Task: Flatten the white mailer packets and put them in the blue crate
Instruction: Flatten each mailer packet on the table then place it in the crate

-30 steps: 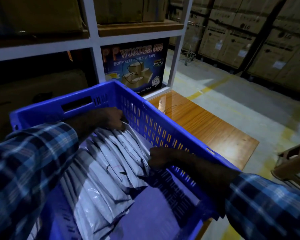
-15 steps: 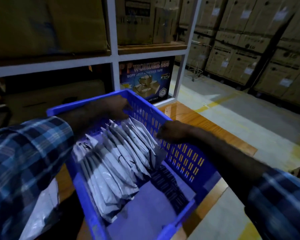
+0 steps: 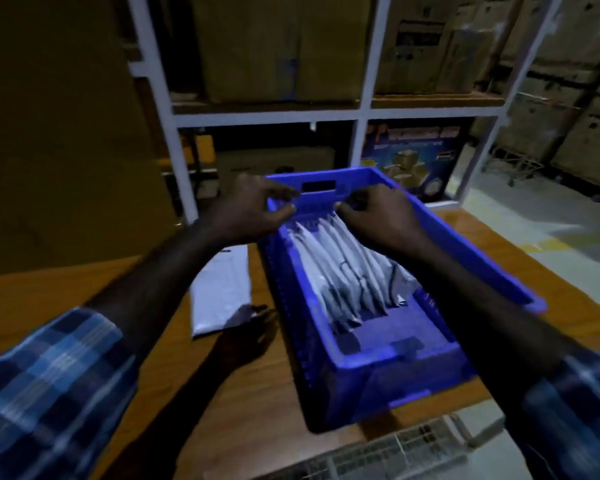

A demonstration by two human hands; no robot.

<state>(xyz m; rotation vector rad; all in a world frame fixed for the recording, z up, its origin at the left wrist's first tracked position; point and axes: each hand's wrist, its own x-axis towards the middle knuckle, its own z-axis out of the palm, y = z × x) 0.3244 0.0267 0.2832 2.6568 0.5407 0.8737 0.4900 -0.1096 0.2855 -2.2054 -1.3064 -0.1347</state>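
Note:
The blue crate (image 3: 482,268) stands on a wooden table. A row of white mailer packets (image 3: 340,271) leans on edge in its far half. Another white mailer packet (image 3: 220,292) lies flat on the table just left of the crate. My left hand (image 3: 250,213) hovers at the crate's far left corner, its fingers loosely bent and the index reaching over the far rim. My right hand (image 3: 378,213) is over the far end of the packet row, its fingers bent down at the packet tops. Blur hides whether it grips them.
The wooden table (image 3: 84,292) carries the crate. Behind it stands a white shelf rack (image 3: 361,112) with cardboard boxes and a printed tape carton (image 3: 413,157). A wire mesh object (image 3: 395,452) sits at the table's near edge. More stacked boxes line the right side.
The view has swung left, so the crate now lies straight ahead. Both hands have moved from the sides of the packet row to its far end, close together.

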